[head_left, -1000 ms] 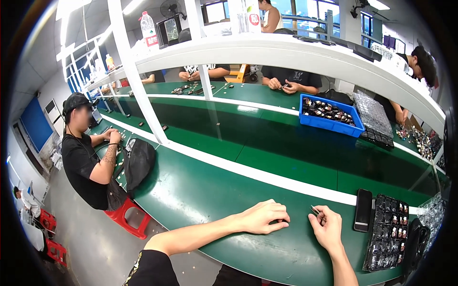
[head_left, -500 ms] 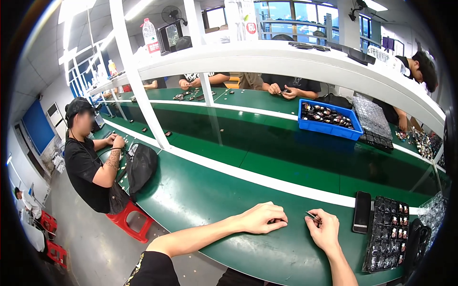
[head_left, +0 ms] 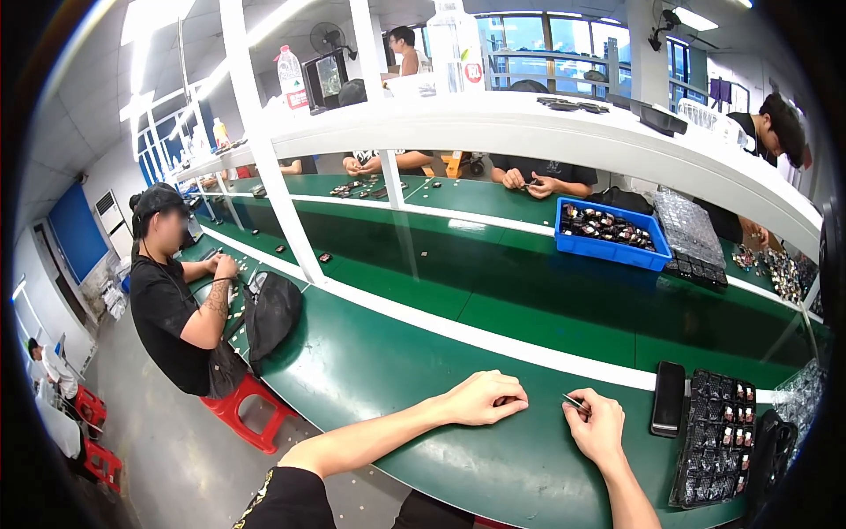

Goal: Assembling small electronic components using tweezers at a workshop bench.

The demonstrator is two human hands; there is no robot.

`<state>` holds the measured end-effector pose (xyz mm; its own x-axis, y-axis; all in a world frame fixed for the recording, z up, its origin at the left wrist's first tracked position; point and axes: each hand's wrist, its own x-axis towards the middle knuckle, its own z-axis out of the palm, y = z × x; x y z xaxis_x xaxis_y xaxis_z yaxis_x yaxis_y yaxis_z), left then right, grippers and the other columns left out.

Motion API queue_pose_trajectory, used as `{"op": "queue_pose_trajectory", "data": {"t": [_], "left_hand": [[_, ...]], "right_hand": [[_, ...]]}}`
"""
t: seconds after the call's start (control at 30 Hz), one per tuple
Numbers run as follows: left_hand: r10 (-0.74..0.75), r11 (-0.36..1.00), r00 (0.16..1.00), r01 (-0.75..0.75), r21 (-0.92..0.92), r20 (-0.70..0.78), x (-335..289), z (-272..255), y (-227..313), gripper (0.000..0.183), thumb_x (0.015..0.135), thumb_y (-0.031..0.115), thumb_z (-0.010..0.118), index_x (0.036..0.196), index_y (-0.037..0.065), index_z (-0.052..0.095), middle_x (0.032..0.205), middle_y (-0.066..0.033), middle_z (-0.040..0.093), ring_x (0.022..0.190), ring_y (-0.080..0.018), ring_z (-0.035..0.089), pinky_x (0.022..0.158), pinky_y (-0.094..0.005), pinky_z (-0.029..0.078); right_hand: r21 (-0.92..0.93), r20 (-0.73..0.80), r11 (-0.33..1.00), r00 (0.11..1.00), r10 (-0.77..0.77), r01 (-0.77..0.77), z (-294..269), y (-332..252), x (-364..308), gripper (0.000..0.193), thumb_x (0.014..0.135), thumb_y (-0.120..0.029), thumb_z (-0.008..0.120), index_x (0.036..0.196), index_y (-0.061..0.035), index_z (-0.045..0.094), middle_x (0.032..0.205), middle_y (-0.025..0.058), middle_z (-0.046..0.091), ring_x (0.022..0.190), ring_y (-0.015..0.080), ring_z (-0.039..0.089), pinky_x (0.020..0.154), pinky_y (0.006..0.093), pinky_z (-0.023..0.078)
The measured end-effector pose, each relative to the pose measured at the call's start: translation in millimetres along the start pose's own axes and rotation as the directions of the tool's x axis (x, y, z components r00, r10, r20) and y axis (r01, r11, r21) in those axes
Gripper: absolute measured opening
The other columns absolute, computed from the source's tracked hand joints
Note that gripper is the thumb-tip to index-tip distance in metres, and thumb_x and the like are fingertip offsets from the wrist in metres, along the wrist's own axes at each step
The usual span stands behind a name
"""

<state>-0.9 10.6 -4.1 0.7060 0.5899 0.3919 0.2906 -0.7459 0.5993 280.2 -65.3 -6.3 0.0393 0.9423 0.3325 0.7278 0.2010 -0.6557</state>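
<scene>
My left hand [head_left: 487, 398] rests over the green tabletop with its fingers curled in and the thumb against them. Whatever it may hold is hidden by the fingers. Just to its right, my right hand [head_left: 597, 425] is closed around slim metal tweezers [head_left: 575, 403], whose tip points up and left toward the left hand. A small gap separates the two hands. Right of them lies a black phone [head_left: 668, 398], and beyond it a black compartment tray [head_left: 712, 438] with small parts in some of its pockets.
Past the white strip, a blue bin [head_left: 612, 253] full of small dark parts stands on the green bench [head_left: 397, 339]. A white shelf [head_left: 493, 128] on posts [head_left: 273, 150] spans above. Black cable [head_left: 775, 432] lies beside the tray. At left a co-worker [head_left: 172, 300] sits by a black bag [head_left: 271, 319].
The view has shifted slightly, so the background sits a little lower and farther right. Both hands stay nearly in place. A person has come into sight behind the shelf.
</scene>
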Motion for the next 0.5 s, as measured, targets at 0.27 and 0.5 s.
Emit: {"op": "queue_pose_trajectory", "data": {"t": [0.27,0.5], "left_hand": [[0.002,1.000,1.000,-0.002,-0.006,0.022,0.3,-0.6,-1.2,0.012,0.105,0.021,0.078,0.103,0.009,0.078,0.090,-0.0048,0.073,0.073,-0.0236,0.065,0.076,-0.0378,0.050],[0.030,1.000,0.999,-0.030,0.007,0.015,-2.8,5.0,-3.7,0.011,0.106,0.022,0.078,0.104,0.011,0.080,0.085,-0.0006,0.068,0.074,-0.0212,0.063,0.083,-0.0369,0.050]], "right_hand": [[-0.008,0.006,1.000,1.000,-0.011,0.011,1.6,-2.5,4.9,0.014,0.092,-0.016,0.083,0.102,-0.0072,0.081,0.065,0.0049,0.069,0.056,0.0203,0.067,0.060,0.0353,0.053],[0.026,0.014,0.998,0.998,-0.064,0.064,-2.5,-8.2,0.1,0.013,0.091,-0.009,0.085,0.102,-0.0032,0.081,0.064,0.0022,0.065,0.054,0.0124,0.059,0.056,0.0297,0.047]]}}
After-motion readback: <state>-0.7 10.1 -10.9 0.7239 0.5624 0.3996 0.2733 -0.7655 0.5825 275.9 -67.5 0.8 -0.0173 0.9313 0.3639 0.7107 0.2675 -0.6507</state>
